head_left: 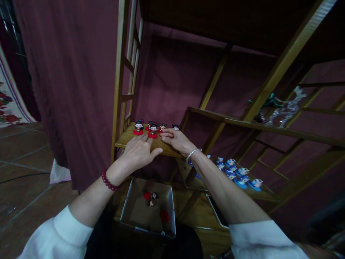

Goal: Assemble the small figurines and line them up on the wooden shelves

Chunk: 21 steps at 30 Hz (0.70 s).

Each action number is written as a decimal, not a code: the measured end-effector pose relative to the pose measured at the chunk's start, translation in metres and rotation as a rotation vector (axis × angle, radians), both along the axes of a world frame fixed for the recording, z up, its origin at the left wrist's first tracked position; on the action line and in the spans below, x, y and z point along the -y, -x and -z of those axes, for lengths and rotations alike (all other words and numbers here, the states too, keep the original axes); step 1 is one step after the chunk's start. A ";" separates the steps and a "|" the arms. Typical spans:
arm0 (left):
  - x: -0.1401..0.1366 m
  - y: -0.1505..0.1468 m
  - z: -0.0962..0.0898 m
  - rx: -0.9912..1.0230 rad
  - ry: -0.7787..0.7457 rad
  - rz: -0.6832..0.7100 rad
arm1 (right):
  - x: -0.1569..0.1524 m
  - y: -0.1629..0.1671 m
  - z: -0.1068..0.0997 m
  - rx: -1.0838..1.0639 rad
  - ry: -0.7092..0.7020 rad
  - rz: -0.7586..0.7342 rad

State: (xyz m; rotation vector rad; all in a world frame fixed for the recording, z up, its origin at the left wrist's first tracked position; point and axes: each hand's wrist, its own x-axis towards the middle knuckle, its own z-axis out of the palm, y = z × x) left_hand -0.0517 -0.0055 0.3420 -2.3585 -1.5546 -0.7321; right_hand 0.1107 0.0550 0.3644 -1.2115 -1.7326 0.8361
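Several small black-haired figurines on red bases stand on a wooden shelf [124, 140]. My left hand [138, 151] lies at the shelf's front edge, thumb spread, fingertips by the base of the front figurine [152, 131]. Another figurine [138, 127] is just behind those fingers on the left. From the right, my right hand [176, 140] reaches in with fingers stretched out, their tips beside a rear figurine [162, 127]. One more figurine [175, 127] shows partly behind this hand. Whether the fingertips touch any figurine, I cannot tell.
Below the shelf, an open box [134, 208] holds a few more red-and-black figurines [151, 203]. Blue figurines [241, 180] crowd a lower shelf at right. A clear glass-like ornament [289, 106] stands on the right shelf. Wooden posts [118, 79] and a dark red curtain [72, 82] flank the left.
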 end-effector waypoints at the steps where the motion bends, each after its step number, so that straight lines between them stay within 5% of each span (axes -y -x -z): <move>1: 0.001 0.000 0.000 0.002 -0.001 -0.003 | 0.001 -0.001 0.000 0.001 -0.005 -0.006; 21: 0.009 -0.002 0.000 -0.029 -0.045 0.026 | 0.012 0.005 0.001 0.118 -0.078 -0.028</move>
